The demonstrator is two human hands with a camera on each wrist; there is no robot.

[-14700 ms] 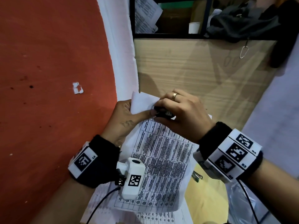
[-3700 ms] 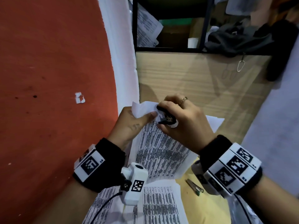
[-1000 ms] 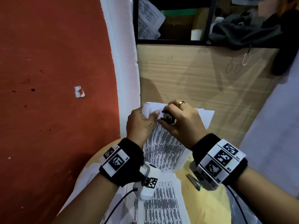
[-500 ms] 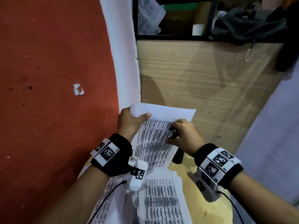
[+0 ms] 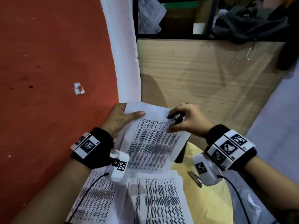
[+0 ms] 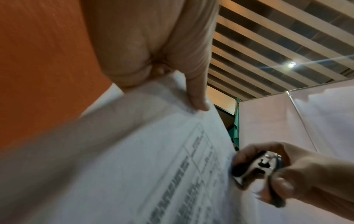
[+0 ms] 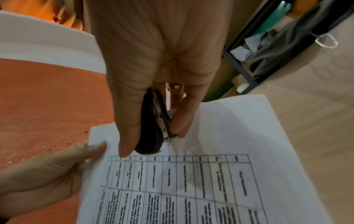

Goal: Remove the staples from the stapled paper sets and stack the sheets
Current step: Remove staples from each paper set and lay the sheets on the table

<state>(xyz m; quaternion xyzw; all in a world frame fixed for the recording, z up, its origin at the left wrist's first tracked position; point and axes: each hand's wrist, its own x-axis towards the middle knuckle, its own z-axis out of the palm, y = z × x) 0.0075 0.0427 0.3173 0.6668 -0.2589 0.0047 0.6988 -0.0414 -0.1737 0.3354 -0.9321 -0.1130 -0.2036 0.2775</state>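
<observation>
A printed paper set (image 5: 153, 139) is held up over the table. My left hand (image 5: 127, 117) pinches its top-left corner, thumb (image 6: 197, 97) lying on the front. My right hand (image 5: 178, 121) grips a black staple remover (image 5: 176, 118) at the sheet's top edge, right of the middle. In the right wrist view the staple remover (image 7: 155, 125) has its metal tip against the paper (image 7: 210, 181), above the table grid. I can make out no staple. Loose printed sheets (image 5: 158, 201) lie flat below, with more sheets (image 5: 97, 196) to their left.
The sheets rest on a round yellow table (image 5: 212, 196), where a small metal tool (image 5: 195, 176) lies near my right wrist. A red wall (image 5: 48, 78) is on the left. A wooden cabinet (image 5: 202, 78) stands behind, with a shelf of papers and dark cloth above it.
The hands, together at the folded top-left corner a second ago, have parted and the sheet is flattened. My right hand has risen with the staple remover to the top edge.
</observation>
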